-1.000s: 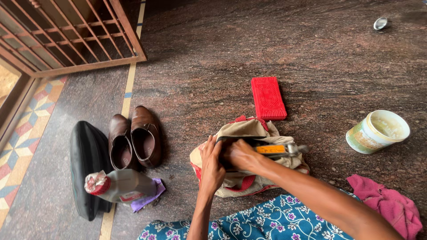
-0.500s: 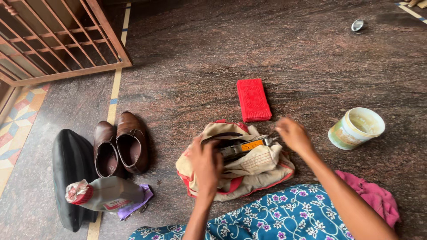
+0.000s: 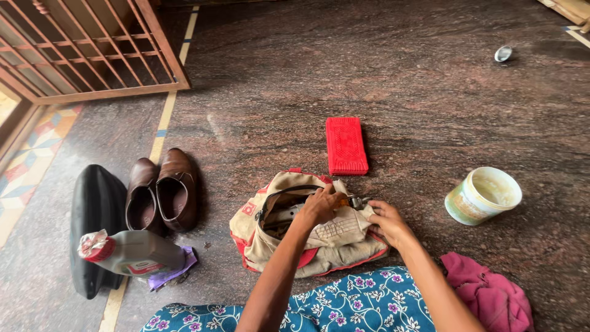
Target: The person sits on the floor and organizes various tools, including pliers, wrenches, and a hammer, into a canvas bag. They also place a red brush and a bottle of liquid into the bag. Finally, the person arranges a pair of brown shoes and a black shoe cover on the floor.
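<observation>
A beige cloth bag (image 3: 270, 249) with red trim lies open on the stone floor in front of my knees. My left hand (image 3: 319, 207) reaches over its mouth, fingers curled on a tool whose metal end (image 3: 357, 200) sticks out to the right. The rest of the tool is hidden under the hand and inside the bag. My right hand (image 3: 387, 224) rests on the bag's right edge and pinches the cloth there. A blue flowered garment (image 3: 362, 304) covers my lap just below the bag.
A red flat case (image 3: 346, 146) lies beyond the bag. To the right are a pale tub (image 3: 482, 195) and a pink cloth (image 3: 488, 295). Left: brown shoes (image 3: 161, 195), a black bag (image 3: 92, 221), a lying bottle (image 3: 129, 252). A wooden grille (image 3: 92, 49) stands far left.
My right hand came back from the air on the right and took hold of the bag's edge. My left hand moved up over the tool, which now sits deeper in the bag.
</observation>
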